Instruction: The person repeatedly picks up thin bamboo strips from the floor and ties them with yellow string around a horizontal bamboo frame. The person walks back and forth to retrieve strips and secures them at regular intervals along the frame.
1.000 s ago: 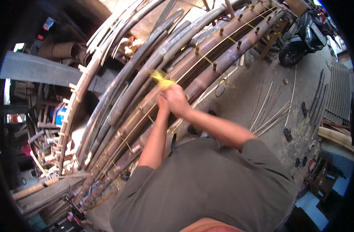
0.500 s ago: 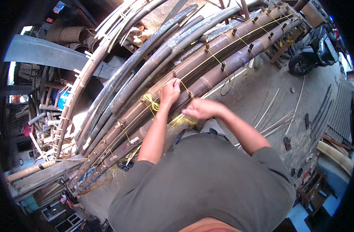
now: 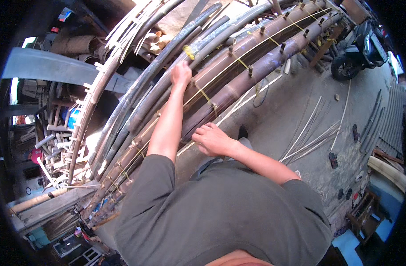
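Two long brown bamboo poles lie side by side, the far pole (image 3: 220, 71) and the near pole (image 3: 231, 91), with short dark pegs standing up along them. Yellow string (image 3: 204, 94) crosses between pegs on the two poles. My left hand (image 3: 180, 74) is closed in a fist over the far pole's outer side, and a bunched coil of yellow string (image 3: 188, 52) shows just beyond its knuckles. Against the near pole's side, close to my body, my right hand (image 3: 210, 139) has its fingers curled. Whatever it pinches is hidden.
Dark curved bamboo poles (image 3: 167, 75) lie beyond the pegged pair. A curved frame with light slats (image 3: 90, 95) rises at the left. Thin strips (image 3: 313, 137) lie on the concrete floor at right, and a motorcycle (image 3: 360, 55) stands at far right.
My left hand has moved away from me past the far pole, and the string coil has gone from beside my forearm to beyond that hand. My right hand has shifted slightly left and nearer me.
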`<state>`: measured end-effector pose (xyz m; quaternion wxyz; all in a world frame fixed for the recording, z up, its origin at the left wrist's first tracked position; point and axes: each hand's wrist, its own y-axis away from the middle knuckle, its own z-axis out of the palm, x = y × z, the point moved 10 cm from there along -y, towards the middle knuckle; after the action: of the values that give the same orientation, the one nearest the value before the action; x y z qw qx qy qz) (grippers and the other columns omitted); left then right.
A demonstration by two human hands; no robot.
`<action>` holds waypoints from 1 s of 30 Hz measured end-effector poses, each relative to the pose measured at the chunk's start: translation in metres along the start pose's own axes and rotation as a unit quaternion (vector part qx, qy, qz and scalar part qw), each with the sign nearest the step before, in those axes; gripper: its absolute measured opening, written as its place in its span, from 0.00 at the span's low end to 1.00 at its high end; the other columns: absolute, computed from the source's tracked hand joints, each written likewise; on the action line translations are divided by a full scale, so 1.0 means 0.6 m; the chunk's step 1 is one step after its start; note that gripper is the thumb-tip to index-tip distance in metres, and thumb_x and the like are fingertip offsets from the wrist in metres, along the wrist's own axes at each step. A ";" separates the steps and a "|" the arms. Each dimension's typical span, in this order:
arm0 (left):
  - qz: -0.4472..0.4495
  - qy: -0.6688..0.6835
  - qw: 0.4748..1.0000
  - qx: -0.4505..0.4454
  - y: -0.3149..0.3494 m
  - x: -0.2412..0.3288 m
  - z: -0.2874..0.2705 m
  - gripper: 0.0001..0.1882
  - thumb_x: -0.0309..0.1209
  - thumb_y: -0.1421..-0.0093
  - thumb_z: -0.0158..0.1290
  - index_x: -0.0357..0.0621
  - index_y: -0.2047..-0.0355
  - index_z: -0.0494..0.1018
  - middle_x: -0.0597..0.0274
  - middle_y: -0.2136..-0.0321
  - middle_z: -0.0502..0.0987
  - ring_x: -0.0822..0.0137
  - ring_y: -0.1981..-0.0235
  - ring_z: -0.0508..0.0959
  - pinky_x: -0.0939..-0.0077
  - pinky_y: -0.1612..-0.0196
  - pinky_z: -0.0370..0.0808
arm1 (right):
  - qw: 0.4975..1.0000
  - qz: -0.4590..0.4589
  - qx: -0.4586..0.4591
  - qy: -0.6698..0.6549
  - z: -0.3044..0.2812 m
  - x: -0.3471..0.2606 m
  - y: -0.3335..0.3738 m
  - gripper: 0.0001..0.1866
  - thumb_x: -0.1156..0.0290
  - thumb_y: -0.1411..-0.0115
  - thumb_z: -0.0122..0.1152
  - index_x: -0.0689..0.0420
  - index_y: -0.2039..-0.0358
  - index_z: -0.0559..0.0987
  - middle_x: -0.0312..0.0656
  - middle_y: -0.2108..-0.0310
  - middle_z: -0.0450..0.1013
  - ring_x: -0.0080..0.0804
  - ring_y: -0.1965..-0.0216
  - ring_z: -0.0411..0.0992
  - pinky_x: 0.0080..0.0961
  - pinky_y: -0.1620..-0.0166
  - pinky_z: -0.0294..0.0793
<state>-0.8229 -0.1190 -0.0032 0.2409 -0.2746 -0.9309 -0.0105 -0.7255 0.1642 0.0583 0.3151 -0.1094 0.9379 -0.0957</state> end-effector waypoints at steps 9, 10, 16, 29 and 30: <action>0.020 0.033 0.996 -0.077 0.239 -0.155 -0.232 0.18 0.38 0.37 0.44 0.40 0.56 0.76 0.39 0.61 0.78 0.45 0.57 0.78 0.56 0.52 0.73 | 0.383 0.394 0.182 -0.816 0.210 -0.009 0.022 0.11 0.60 0.35 0.51 0.52 0.61 0.77 0.35 0.64 0.75 0.24 0.64 0.71 0.28 0.56 0.70; 0.057 0.049 0.989 -0.125 0.277 -0.210 -0.202 0.17 0.37 0.37 0.45 0.41 0.56 0.76 0.39 0.62 0.78 0.46 0.57 0.78 0.55 0.52 0.73 | 0.342 0.371 0.305 -0.807 0.210 0.017 0.026 0.09 0.63 0.36 0.51 0.53 0.63 0.76 0.34 0.66 0.74 0.24 0.66 0.71 0.29 0.55 0.71; 0.115 0.275 0.954 -0.037 0.361 -0.217 -0.137 0.21 0.40 0.39 0.51 0.45 0.48 0.69 0.53 0.55 0.77 0.58 0.54 0.77 0.58 0.50 0.72 | 0.880 0.115 0.201 -0.414 0.050 -0.120 -0.271 0.19 0.59 0.31 0.43 0.57 0.72 0.77 0.37 0.71 0.73 0.33 0.67 0.72 0.28 0.59 0.71; -0.064 0.106 0.985 -0.124 0.344 -0.230 -0.141 0.19 0.50 0.36 0.44 0.57 0.56 0.77 0.52 0.64 0.80 0.51 0.59 0.80 0.57 0.57 0.73 | 0.974 0.089 -0.145 -0.148 0.123 -0.096 -0.121 0.22 0.57 0.38 0.52 0.60 0.83 0.78 0.49 0.84 0.73 0.49 0.75 0.74 0.36 0.59 0.73; -0.082 0.081 0.983 -0.143 0.343 -0.221 -0.138 0.19 0.51 0.36 0.44 0.57 0.56 0.78 0.54 0.65 0.81 0.52 0.60 0.80 0.56 0.58 0.73 | 0.997 -0.014 -0.005 -0.074 0.137 -0.110 -0.077 0.25 0.57 0.38 0.52 0.58 0.88 0.75 0.50 0.86 0.70 0.53 0.75 0.72 0.39 0.54 0.71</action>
<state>-0.5830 -0.0235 -0.0136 0.2716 -0.2268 -0.9168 -0.1853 -0.6173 0.1282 0.0428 0.3821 -0.1308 0.9107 -0.0868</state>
